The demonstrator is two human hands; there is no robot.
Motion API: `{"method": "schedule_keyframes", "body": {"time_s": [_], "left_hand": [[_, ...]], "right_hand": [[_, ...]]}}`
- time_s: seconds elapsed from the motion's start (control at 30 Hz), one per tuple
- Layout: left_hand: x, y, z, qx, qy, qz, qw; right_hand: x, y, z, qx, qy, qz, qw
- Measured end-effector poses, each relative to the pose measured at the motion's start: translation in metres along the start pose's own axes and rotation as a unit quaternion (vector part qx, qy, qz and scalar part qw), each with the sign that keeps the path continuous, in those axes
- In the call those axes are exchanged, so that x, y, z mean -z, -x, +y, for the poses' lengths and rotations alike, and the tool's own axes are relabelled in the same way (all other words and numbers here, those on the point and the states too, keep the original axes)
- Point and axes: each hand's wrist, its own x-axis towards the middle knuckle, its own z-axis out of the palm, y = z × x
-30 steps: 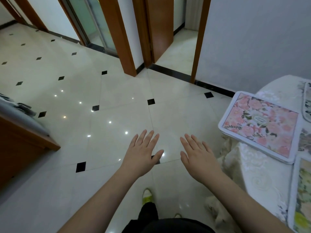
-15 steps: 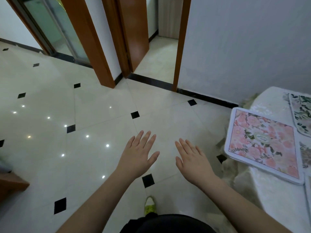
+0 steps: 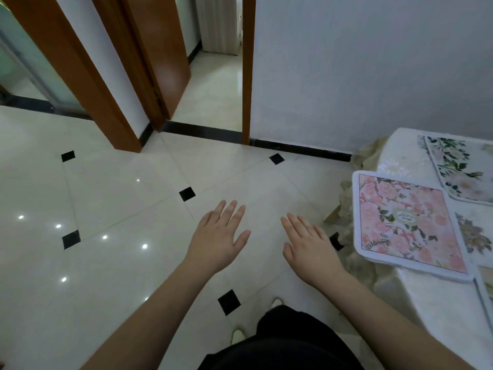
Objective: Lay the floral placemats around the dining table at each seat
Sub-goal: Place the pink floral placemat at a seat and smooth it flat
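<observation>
A pink floral placemat [image 3: 405, 222] lies at the edge of the dining table [image 3: 437, 311], which wears a cream lace cloth at the right. Behind it lies a white placemat with green leaves [image 3: 461, 169], cut by the frame's right edge. Two more mats show partly at the right edge, one with faded flowers [image 3: 477, 233] and one at the lower right [image 3: 486, 287]. My left hand [image 3: 218, 239] and my right hand [image 3: 309, 247] hover palm down over the floor, fingers straight, holding nothing. The right hand is a short way left of the pink mat.
Cream floor tiles with black diamond insets [image 3: 229, 301] spread ahead and left. A wooden door [image 3: 165, 49] stands ajar in an orange-brown frame, a grey wall [image 3: 373, 70] behind the table. The tablecloth hem [image 3: 344, 204] drapes toward the floor. My shoes [image 3: 237, 336] show below.
The view has swung right and forward: the table and mats have slid left into the frame, and the wooden furniture at the left has gone. Both hands stay spread and empty.
</observation>
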Motion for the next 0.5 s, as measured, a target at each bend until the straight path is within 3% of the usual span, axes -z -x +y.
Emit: {"method": "schedule_keyframes", "body": {"time_s": [0.23, 0.5], "left_hand": [[-0.002, -0.078, 0.015, -0.062, -0.015, -0.013, 0.998], [0.017, -0.196, 0.055, -0.143, -0.039, -0.046, 0.988]], "right_hand": [[-0.003, -0.049, 0.038, -0.047, -0.038, 0.007, 0.998], [0.012, -0.100, 0.134, -0.152, -0.081, 0.034, 0.984]]}}
